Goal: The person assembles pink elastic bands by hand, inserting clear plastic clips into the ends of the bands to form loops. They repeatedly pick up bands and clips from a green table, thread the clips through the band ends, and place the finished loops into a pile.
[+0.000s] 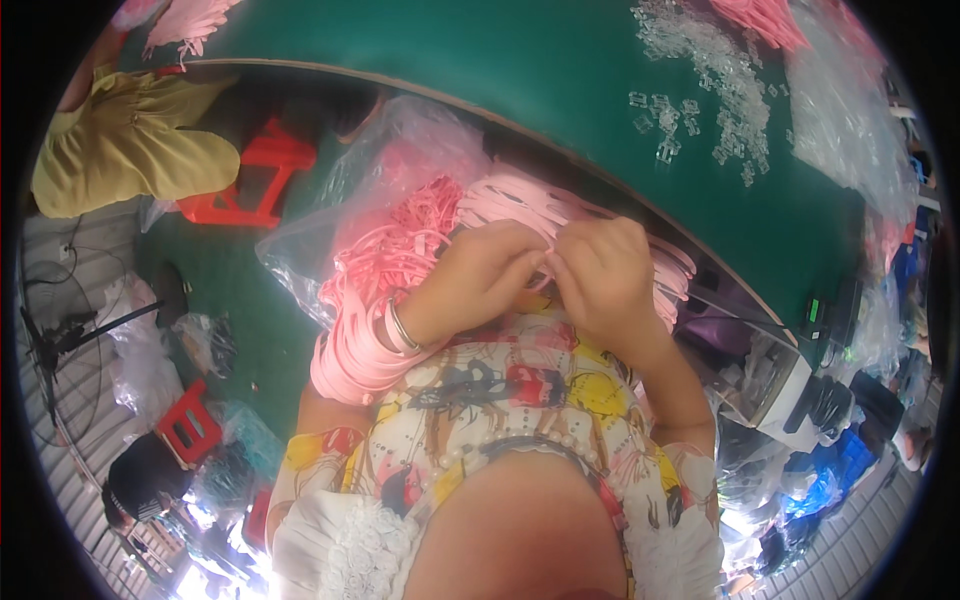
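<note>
My left hand (pixel 482 275) and my right hand (pixel 606 278) meet in front of my chest, fingertips pinched close together. Between them shows a little of a pink strap (pixel 547 262); the fingers hide most of it, and whether a small part is held with it I cannot tell. A thick bundle of light pink straps (pixel 358 352) hangs looped over my left forearm, beside a metal bangle (pixel 401 325). Just beyond my hands lies a heap of pale pink straps (pixel 515 200). Darker pink straps (pixel 425 215) fill a clear plastic bag (pixel 425 130) left of it.
Small clear plastic pieces (pixel 710 80) lie scattered on the green table (pixel 480 60), whose edge curves beyond my hands. A clear bag (pixel 840 130) rests at its right. A red stool (pixel 265 170) and a person in yellow clothing (pixel 135 150) are at the far left.
</note>
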A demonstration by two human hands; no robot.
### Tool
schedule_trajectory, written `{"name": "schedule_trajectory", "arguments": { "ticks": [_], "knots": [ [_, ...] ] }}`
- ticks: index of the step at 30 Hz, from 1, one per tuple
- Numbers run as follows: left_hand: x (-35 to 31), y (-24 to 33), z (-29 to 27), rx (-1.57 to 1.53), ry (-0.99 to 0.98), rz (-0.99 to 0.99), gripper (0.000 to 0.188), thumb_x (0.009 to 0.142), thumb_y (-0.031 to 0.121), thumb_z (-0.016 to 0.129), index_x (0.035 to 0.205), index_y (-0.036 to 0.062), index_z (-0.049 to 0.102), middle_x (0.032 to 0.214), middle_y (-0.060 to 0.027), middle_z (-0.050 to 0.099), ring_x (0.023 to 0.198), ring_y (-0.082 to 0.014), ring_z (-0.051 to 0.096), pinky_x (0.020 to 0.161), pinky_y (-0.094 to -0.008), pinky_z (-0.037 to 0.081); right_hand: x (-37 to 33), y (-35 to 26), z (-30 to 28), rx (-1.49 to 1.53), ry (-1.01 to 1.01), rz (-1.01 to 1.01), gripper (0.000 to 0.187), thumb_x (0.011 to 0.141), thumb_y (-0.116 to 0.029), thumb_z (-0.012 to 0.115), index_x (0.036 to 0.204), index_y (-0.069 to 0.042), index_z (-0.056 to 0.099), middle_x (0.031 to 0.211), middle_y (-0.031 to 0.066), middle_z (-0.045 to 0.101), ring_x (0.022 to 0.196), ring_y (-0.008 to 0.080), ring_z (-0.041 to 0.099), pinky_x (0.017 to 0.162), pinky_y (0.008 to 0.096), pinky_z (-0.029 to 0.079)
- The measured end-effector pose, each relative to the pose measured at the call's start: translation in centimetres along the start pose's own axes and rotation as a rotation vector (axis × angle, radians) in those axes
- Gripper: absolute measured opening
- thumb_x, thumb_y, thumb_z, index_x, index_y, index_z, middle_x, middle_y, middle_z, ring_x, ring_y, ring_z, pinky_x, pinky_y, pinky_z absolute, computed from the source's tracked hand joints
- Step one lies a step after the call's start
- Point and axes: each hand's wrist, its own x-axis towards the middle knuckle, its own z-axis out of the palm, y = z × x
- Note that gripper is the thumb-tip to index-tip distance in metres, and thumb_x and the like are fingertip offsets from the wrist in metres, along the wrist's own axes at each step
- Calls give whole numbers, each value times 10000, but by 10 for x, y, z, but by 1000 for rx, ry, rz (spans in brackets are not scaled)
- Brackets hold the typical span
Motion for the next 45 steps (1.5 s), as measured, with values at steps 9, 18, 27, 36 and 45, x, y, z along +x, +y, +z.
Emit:
{"name": "schedule_trajectory", "arguments": {
  "ticks": [9,18,27,36,45],
  "knots": [
    [-2,-1,-12,-539,-55,-427,194,892,170,549,934,-1,631,724,-36,597,641,-119,584,561,-243,445,0,29,9,808,50,385,153,875,-135,568,925,1,617,969,88,607,911,198,560,859,321,422],
    [-9,-8,-33,-464,-67,-431,178,884,159,564,906,-6,625,755,6,587,685,-55,546,589,-207,424,-8,60,49,1400,-362,574,211,949,-200,506,943,-13,605,893,8,556,836,72,481,766,236,408],
    [-8,1,-32,-444,-165,-509,199,879,81,584,1031,-42,626,866,-28,635,782,-83,571,675,-230,452,-1,53,14,1212,-377,437,183,940,-168,512,918,4,571,869,6,517,809,77,460,724,235,402],
    [-2,3,-26,-263,-225,-437,251,883,123,615,1076,-37,629,821,-21,628,753,-68,557,645,-223,444,1,58,2,1063,-519,340,220,935,-223,528,888,-14,577,1012,57,555,967,129,479,865,288,390],
    [-2,-22,-17,-216,-207,-260,205,908,145,565,1001,-21,641,762,-21,599,662,-63,538,562,-219,432,-7,51,-8,1075,-471,148,226,932,-210,514,891,-10,613,1239,135,503,1109,214,469,948,347,368]
  ]
}}
